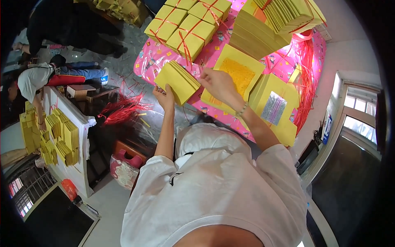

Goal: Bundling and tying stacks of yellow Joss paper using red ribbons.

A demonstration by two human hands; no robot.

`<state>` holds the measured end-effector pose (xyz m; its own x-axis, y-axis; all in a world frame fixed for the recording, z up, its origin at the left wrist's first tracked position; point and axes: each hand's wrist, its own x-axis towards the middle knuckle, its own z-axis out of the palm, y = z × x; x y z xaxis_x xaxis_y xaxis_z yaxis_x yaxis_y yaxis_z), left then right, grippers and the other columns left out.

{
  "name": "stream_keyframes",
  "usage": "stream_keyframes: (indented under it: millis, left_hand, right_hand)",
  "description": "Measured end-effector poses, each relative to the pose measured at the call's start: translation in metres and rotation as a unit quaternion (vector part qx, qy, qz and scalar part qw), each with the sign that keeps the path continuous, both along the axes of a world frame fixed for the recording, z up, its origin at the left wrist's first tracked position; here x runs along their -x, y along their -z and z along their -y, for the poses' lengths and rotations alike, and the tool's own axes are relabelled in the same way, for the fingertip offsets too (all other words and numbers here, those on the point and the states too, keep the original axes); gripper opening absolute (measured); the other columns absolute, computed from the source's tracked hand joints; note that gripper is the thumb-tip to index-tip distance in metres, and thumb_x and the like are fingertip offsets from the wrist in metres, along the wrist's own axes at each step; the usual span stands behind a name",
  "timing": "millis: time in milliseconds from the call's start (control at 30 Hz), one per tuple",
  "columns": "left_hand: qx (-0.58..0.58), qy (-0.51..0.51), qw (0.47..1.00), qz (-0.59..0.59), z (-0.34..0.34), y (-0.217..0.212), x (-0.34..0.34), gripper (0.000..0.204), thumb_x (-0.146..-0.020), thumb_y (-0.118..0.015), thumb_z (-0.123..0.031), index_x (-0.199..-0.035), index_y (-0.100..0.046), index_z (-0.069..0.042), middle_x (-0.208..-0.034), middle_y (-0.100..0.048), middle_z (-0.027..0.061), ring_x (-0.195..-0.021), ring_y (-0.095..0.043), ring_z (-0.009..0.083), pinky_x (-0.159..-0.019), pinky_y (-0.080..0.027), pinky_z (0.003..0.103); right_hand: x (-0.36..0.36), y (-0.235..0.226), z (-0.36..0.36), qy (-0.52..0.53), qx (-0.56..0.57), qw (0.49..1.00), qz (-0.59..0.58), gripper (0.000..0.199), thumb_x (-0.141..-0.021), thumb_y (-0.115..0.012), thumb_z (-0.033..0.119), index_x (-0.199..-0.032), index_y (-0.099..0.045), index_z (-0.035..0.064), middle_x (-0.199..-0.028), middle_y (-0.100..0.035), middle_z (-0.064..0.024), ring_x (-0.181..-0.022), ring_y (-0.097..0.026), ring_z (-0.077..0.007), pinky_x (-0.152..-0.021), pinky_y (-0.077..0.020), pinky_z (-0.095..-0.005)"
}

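My left hand [165, 98] grips the lower left edge of a small stack of folded yellow paper [176, 81], tilted above the near edge of the table. At the stack's right edge, my right hand [222, 85] has its fingers pinched together; whatever is between them is too small to make out. Beneath and beyond the right wrist lies a yellow sheet with an orange-gold patch [240, 70]. To its right is another pile of yellow sheets with a silver patch [275, 108] on top.
Yellow paper bundles tied with red ribbon [191, 35] sit at the table's far left. Tall yellow paper stacks [259, 35] stand at the back. Red plastic strands [305, 82] hang at right; more strands [123, 108] lie on the floor. Another person [35, 80] bends over a white table [84, 136].
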<state>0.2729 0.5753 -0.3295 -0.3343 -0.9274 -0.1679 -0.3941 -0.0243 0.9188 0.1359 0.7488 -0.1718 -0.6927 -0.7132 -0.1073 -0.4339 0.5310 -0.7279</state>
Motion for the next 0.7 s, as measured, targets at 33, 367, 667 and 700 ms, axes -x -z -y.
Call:
stream_keyframes:
  millis: [33, 367, 667, 700]
  left_hand:
    - [-0.033, -0.003, 0.999, -0.042, -0.001, -0.001, 0.000, 0.057, -0.085, -0.063, -0.028, -0.124, -0.036, 0.004, -0.101, -0.050, 0.0120, -0.085, -0.050, 0.0168, -0.074, -0.043, 0.029]
    - [-0.094, -0.022, 0.993, -0.074, 0.004, -0.006, -0.003, 0.053, -0.092, -0.051, -0.031, -0.128, -0.032, 0.004, -0.103, -0.048, 0.0135, -0.084, -0.050, 0.0187, -0.074, -0.042, 0.030]
    - [0.314, 0.106, 0.943, -0.003, -0.030, -0.078, -0.005, 0.043, -0.087, -0.056, -0.020, -0.123, -0.045, 0.001, -0.109, -0.048, 0.0166, -0.086, -0.053, 0.0224, -0.074, -0.043, 0.032]
    - [0.316, 0.105, 0.943, -0.003, -0.036, -0.088, -0.004, 0.043, -0.087, -0.056, -0.020, -0.123, -0.045, 0.001, -0.109, -0.048, 0.0166, -0.086, -0.053, 0.0224, -0.074, -0.043, 0.032]
  right_hand:
    - [0.000, -0.001, -0.011, 0.015, 0.005, 1.000, 0.009, 0.019, -0.082, -0.064, 0.023, -0.084, -0.060, 0.0047, -0.077, -0.066, -0.0103, -0.070, -0.065, -0.0245, -0.063, -0.0505, -0.0353]
    - [-0.021, -0.011, -0.101, 0.040, 0.035, 0.998, 0.036, 0.023, -0.076, -0.070, 0.024, -0.085, -0.060, 0.0059, -0.082, -0.064, -0.0075, -0.078, -0.063, -0.0239, -0.067, -0.0492, -0.0357]
    - [-0.037, -0.015, -0.123, -0.010, -0.005, 0.996, -0.089, 0.025, -0.073, -0.072, 0.023, -0.085, -0.060, 0.0054, -0.080, -0.059, -0.0081, -0.080, -0.057, -0.0268, -0.070, -0.0453, -0.0370]
    - [-0.037, -0.014, -0.123, -0.010, -0.003, 0.996, -0.089, 0.025, -0.073, -0.072, 0.023, -0.085, -0.060, 0.0054, -0.080, -0.059, -0.0081, -0.080, -0.057, -0.0268, -0.070, -0.0453, -0.0370]
